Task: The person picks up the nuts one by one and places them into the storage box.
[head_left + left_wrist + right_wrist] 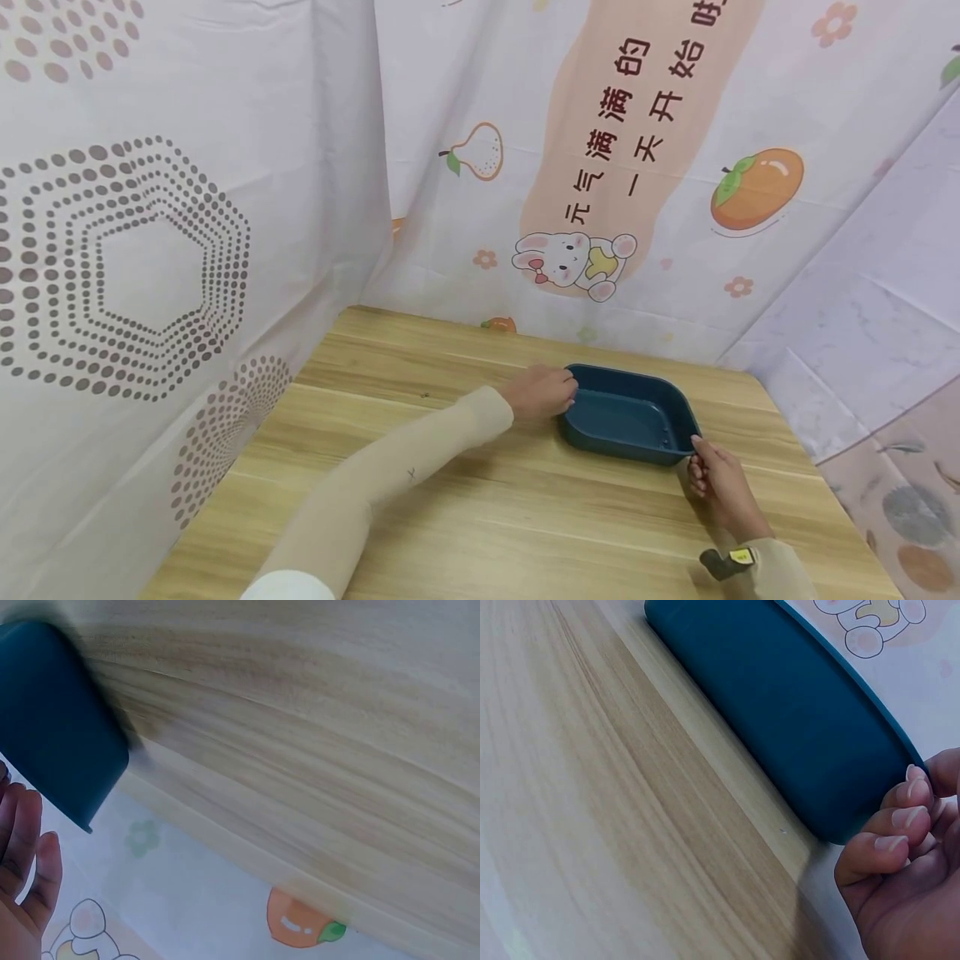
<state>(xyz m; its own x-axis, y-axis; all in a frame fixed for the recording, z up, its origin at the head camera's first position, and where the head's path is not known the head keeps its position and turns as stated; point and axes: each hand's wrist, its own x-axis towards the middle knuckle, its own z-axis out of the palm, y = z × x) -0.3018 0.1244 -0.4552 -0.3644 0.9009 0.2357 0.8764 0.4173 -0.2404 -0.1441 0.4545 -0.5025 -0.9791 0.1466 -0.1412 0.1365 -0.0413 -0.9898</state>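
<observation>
A dark teal-blue plastic bin (622, 412), shallow and open-topped with rounded corners, sits toward the back right of the wooden table. At its left end, my left hand (542, 392) holds the rim, with fingers curled at the edge. My right hand (723, 483) pinches the front right corner of the rim between thumb and forefinger. The right wrist view shows the bin's outer wall (780, 712) and my right hand's other fingers (877, 851) curled below the rim. In the left wrist view, the left fingers (26, 817) are close beside the rim, partly out of frame.
Wood-grain table (450, 517) surface extends around the bin. A white printed curtain (450, 225) with fruit and a rabbit hangs along the back edge. Another curtain with dotted hexagons (150, 275) hangs at the left, and a pale cloth (847, 358) at the right.
</observation>
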